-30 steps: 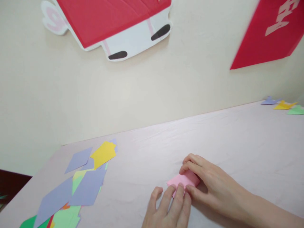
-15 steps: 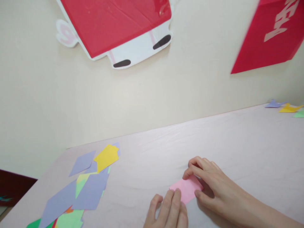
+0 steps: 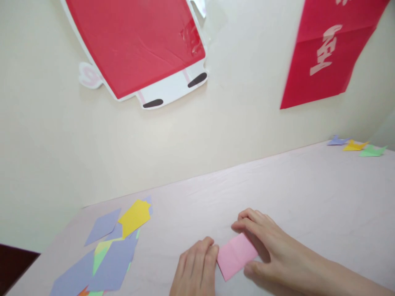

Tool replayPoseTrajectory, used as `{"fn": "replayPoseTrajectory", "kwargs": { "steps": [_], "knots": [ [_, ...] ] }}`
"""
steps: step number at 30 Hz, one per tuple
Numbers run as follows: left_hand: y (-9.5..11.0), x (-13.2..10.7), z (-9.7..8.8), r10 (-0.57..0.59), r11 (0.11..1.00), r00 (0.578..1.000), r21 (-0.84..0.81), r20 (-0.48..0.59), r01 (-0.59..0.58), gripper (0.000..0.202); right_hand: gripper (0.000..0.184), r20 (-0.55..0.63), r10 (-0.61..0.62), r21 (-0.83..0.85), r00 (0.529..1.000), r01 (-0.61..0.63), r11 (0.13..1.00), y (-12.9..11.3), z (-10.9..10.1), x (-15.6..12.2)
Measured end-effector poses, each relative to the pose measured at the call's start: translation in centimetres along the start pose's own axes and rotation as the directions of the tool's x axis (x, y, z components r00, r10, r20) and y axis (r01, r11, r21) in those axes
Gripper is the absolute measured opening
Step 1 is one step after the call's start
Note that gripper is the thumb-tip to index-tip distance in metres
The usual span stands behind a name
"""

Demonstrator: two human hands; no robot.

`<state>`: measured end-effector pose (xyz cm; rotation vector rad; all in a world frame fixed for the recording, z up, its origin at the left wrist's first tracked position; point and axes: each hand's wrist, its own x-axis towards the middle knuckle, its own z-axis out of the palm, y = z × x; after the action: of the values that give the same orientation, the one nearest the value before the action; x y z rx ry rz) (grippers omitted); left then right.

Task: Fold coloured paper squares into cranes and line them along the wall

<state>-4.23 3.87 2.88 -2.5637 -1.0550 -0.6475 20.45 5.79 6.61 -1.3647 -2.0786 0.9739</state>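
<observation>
Pink paper (image 3: 236,257) — between left hand (image 3: 196,269) and right hand (image 3: 265,244).

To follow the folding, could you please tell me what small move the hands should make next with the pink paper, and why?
Probably slide the left hand across the pink paper to press it flat: it lies on the table, the right hand pins its right end, and the left fingertips touch its left edge.

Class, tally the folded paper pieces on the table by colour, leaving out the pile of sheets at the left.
pink folded paper: 1
purple folded piece: 1
yellow folded piece: 1
green folded piece: 1
Total: 4
</observation>
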Motion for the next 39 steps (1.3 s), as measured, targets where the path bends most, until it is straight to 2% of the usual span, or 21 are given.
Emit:
{"fn": "replayPoseTrajectory", "kwargs": {
  "steps": [2, 3, 5, 7, 10, 12, 14, 17, 19, 20, 22, 25, 27, 29, 31, 33, 37, 39],
  "knots": [
    [-0.1, 1.7, -0.1, 0.002, 0.995, 0.997, -0.101, 0.071, 0.005, 0.055, 0.048, 0.019, -0.03, -0.033, 0.999, 0.031, 0.999, 0.0, 0.1, -0.1],
    [0.0, 2.4, -0.1, -0.022, 0.986, 0.993, -0.16, 0.118, 0.041, 0.057, 0.047, 0.028, -0.045, -0.039, 0.999, 0.046, 0.998, 0.0, 0.1, -0.2],
    [0.5, 3.4, 0.0, -0.096, 0.959, 0.982, -0.249, 0.165, 0.136, 0.049, 0.043, 0.037, -0.078, -0.039, 0.996, 0.08, 0.996, 0.0, 0.2, -0.2],
    [1.0, 3.8, 0.2, -0.139, 0.934, 0.978, -0.307, 0.152, 0.181, 0.038, 0.04, 0.034, -0.118, -0.02, 0.992, 0.119, 0.993, 0.1, 0.3, -0.2],
    [1.4, 3.2, 0.6, -0.12, 0.927, 0.987, -0.345, 0.103, 0.149, 0.022, 0.033, 0.003, -0.157, 0.051, 0.988, 0.156, 0.986, 0.2, 0.4, 0.0],
    [1.4, 2.7, 0.7, -0.114, 0.907, 0.989, -0.396, 0.092, 0.141, 0.019, 0.021, -0.005, -0.175, 0.128, 0.985, 0.174, 0.976, 0.4, 0.4, 0.1],
    [1.4, 2.5, 0.6, -0.163, 0.851, 0.982, -0.489, 0.097, 0.19, 0.02, 0.012, -0.008, -0.171, 0.245, 0.985, 0.168, 0.955, 0.8, 0.3, 0.3],
    [1.2, 3.1, 0.4, -0.312, 0.71, 0.942, -0.628, 0.124, 0.317, 0.031, 0.023, -0.039, -0.076, 0.456, 0.996, 0.085, 0.886, 1.5, 0.2, 0.6],
    [0.8, 3.8, 0.3, -0.387, 0.577, 0.909, -0.73, 0.153, 0.368, 0.02, 0.031, -0.058, -0.027, 0.552, 0.998, 0.054, 0.832, 1.7, 0.1, 0.8],
    [0.5, 4.2, 0.3, -0.41, 0.482, 0.895, -0.79, 0.179, 0.379, 0.016, 0.033, -0.063, -0.02, 0.58, 0.998, 0.053, 0.813, 1.6, 0.1, 0.8],
    [0.1, 4.7, 0.2, -0.44, 0.222, 0.853, -0.886, 0.281, 0.406, 0.021, 0.034, -0.061, -0.032, 0.621, 0.998, 0.063, 0.781, 1.4, 0.2, 0.9],
    [-0.2, 4.9, 0.2, -0.451, -0.177, 0.741, -0.863, 0.498, 0.473, 0.03, 0.031, -0.038, -0.049, 0.708, 0.998, 0.061, 0.704, 1.2, 0.6, 0.9],
    [0.0, 4.8, 0.3, -0.418, -0.322, 0.685, -0.802, 0.597, 0.503, 0.037, 0.026, -0.024, -0.043, 0.774, 0.999, 0.046, 0.632, 1.3, 1.1, 0.8],
    [0.2, 4.7, 0.4, -0.362, -0.389, 0.68, -0.766, 0.638, 0.512, 0.042, 0.033, -0.012, -0.032, 0.816, 0.999, 0.028, 0.577, 1.5, 1.5, 0.6],
    [0.4, 4.7, 0.5, -0.325, -0.427, 0.696, -0.756, 0.64, 0.497, 0.042, 0.049, -0.009, -0.027, 0.821, 1.0, 0.023, 0.571, 1.6, 1.8, 0.5],
    [0.6, 4.9, 0.7, -0.338, -0.444, 0.7, -0.763, 0.629, 0.471, 0.044, 0.043, -0.021, -0.036, 0.779, 0.999, 0.039, 0.626, 1.5, 1.8, 0.5],
    [0.9, 5.2, 0.8, -0.434, -0.421, 0.684, -0.803, 0.586, 0.421, 0.053, 0.011, -0.108, -0.126, 0.542, 0.986, 0.165, 0.824, 1.0, 1.3, 0.7],
    [1.0, 5.4, 0.7, -0.457, -0.423, 0.685, -0.816, 0.567, 0.394, 0.058, 0.011, -0.182, -0.177, 0.416, 0.967, 0.238, 0.877, 1.0, 1.0, 0.7]
  ]
}}
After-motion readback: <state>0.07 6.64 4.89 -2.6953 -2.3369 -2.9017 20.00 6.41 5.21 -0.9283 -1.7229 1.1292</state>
